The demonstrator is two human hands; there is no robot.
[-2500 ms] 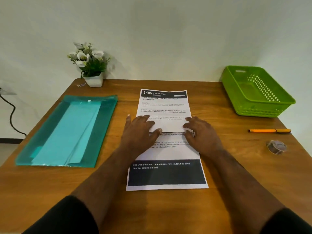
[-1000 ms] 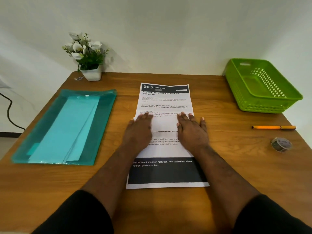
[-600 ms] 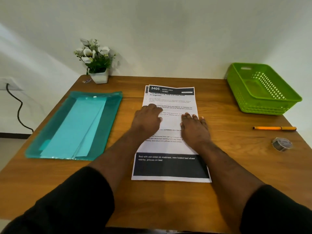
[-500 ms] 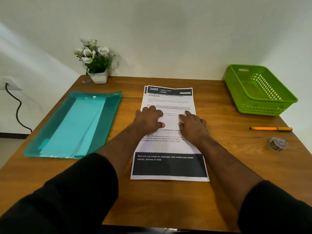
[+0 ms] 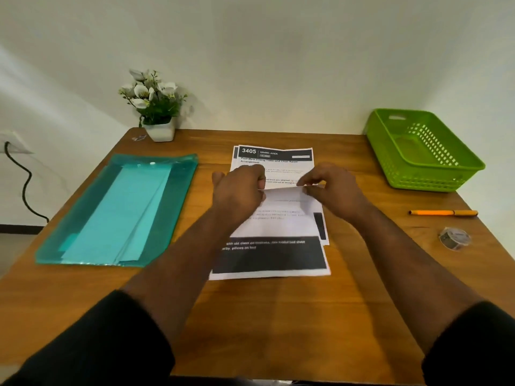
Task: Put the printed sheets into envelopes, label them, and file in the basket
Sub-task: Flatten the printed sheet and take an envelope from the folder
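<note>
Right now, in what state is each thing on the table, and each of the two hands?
Top printed sheet: far edge lifted off the stack, bent toward the person.
Left hand: pinches the lifted edge.
Right hand: pinches the lifted edge.
Stack of sheets: lies flat.
Green basket: upright, nothing visible inside.
Teal folder: lies flat, holds light envelopes.
Orange pen: lies flat.
Tape roll: lies near the pen.

Folded sheet (image 5: 287, 203) now lifted by hands.

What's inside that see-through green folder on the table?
Inside the translucent teal plastic folder lie light turquoise paper envelopes, stacked and overlapping. How many there are, and anything beneath them, cannot be seen.
</note>
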